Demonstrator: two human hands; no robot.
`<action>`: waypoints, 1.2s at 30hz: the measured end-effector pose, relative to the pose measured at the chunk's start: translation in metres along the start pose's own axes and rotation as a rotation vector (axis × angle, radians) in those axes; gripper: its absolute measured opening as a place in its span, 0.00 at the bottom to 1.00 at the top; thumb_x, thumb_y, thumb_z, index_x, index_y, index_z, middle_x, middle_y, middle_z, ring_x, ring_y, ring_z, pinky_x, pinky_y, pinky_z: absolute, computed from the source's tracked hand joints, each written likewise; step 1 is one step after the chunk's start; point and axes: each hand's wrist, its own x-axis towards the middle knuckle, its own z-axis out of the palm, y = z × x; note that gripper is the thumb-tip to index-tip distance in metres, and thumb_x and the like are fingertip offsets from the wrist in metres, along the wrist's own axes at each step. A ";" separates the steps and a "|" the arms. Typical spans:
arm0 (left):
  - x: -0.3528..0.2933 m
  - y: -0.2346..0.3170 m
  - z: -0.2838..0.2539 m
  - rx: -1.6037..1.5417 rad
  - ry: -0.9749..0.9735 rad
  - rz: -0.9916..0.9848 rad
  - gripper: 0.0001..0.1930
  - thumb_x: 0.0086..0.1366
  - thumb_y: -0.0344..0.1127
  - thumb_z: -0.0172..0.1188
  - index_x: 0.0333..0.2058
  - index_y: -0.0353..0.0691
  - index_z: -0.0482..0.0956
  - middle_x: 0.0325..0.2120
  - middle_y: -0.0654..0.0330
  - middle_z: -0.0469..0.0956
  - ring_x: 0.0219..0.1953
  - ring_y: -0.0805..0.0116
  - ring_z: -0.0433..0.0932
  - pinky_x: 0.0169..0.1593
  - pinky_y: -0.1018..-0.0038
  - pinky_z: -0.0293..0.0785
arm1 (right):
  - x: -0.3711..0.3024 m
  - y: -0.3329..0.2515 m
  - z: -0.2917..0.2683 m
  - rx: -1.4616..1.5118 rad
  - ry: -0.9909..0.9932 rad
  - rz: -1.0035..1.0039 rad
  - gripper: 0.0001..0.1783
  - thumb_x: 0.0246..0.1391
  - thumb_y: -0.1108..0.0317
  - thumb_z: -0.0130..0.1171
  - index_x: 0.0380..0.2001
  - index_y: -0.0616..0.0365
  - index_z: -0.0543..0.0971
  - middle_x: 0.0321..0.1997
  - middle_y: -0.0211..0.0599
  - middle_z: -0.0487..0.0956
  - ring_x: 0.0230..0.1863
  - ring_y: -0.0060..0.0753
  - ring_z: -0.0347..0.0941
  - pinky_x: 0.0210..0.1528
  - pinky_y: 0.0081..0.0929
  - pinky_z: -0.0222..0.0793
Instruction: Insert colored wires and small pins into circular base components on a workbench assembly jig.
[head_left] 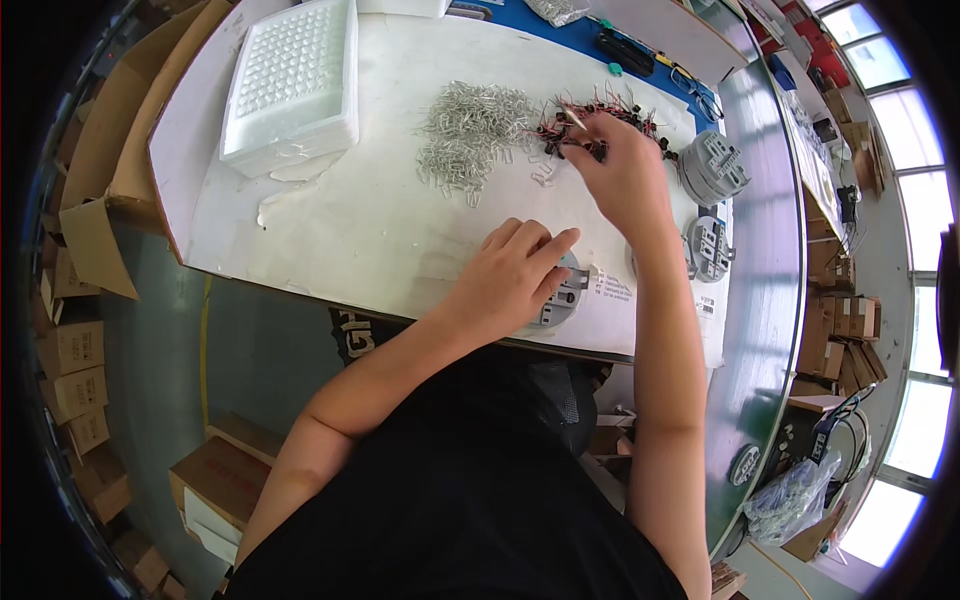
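My left hand (508, 275) lies over a round grey plastic housing (562, 306) near the table's front edge, its curled fingers and thumb gripping it and hiding much of it. My right hand (628, 168) is at a pile of small black parts with red and black wires (556, 130). Its fingers are closed together, and a thin, light-coloured object (577, 122) shows at the fingertips; its kind is unclear. Left of that pile sits a heap of small clear U-shaped pieces (470, 135), with a few loose ones close to my right hand.
White foam trays (290, 90) are stacked at the far left. On the right stand a stack of grey round housings (713, 168) and another housing (711, 248). Eyeglasses (697, 92) and hand tools lie on a blue strip at the back. Cardboard boxes (75, 345) line the left.
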 end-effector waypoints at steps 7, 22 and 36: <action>0.012 0.001 -0.012 -0.018 -0.028 -0.020 0.21 0.66 0.34 0.70 0.57 0.37 0.82 0.42 0.55 0.77 0.47 0.53 0.76 0.54 0.60 0.75 | -0.055 0.043 0.002 0.268 0.200 0.304 0.13 0.57 0.68 0.70 0.44 0.59 0.85 0.42 0.38 0.89 0.31 0.38 0.82 0.38 0.34 0.77; 0.084 -0.004 -0.021 -0.615 -0.196 -0.420 0.21 0.69 0.34 0.71 0.58 0.35 0.83 0.43 0.56 0.89 0.43 0.72 0.86 0.49 0.73 0.82 | -0.085 0.025 -0.007 0.903 0.143 0.273 0.09 0.59 0.81 0.68 0.43 0.63 0.86 0.46 0.32 0.90 0.22 0.09 0.66 0.25 0.14 0.67; 0.053 0.017 -0.044 -0.763 -0.152 -0.439 0.12 0.69 0.29 0.72 0.47 0.30 0.88 0.36 0.62 0.89 0.36 0.80 0.84 0.43 0.79 0.82 | -0.121 -0.002 -0.006 0.800 0.286 0.120 0.11 0.56 0.80 0.73 0.42 0.58 0.88 0.35 0.23 0.84 0.26 0.10 0.69 0.28 0.14 0.63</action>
